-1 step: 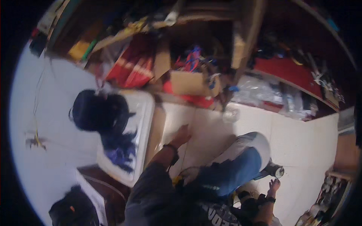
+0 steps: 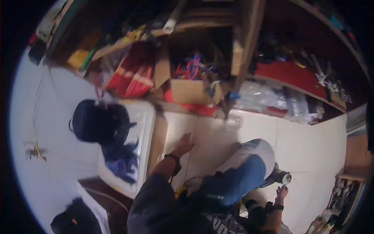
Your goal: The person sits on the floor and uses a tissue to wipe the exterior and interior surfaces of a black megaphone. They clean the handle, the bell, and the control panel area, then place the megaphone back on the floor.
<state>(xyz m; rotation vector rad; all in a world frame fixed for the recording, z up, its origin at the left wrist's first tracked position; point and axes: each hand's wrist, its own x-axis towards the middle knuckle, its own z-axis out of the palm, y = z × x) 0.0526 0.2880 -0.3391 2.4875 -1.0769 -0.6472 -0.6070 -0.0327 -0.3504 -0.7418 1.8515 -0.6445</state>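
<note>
My left hand (image 2: 184, 144) hangs over the pale tiled floor, with a dark band round its wrist. Its fingers are stretched out and nothing is in them. At the lower right, my right hand (image 2: 281, 194) has its fingers apart, also holding nothing that I can see. Just beyond those fingertips is a dark cylindrical thing with a pale round end (image 2: 286, 178); its kind is unclear, and I cannot tell whether the hand touches it. My bent leg in blue and grey trousers (image 2: 249, 167) lies between the two hands.
A white-topped stand (image 2: 147, 128) at left carries a black bag (image 2: 99, 121) and dark cloth. Wooden shelves (image 2: 249, 50) ahead hold a cardboard box (image 2: 191, 92), red packages and clear plastic bags (image 2: 265, 95). A small rack (image 2: 343, 195) stands at right.
The whole view has shifted slightly, so the shelves and stand sit a little further left. My right hand's fingers look more spread; my left hand stays over the floor.
</note>
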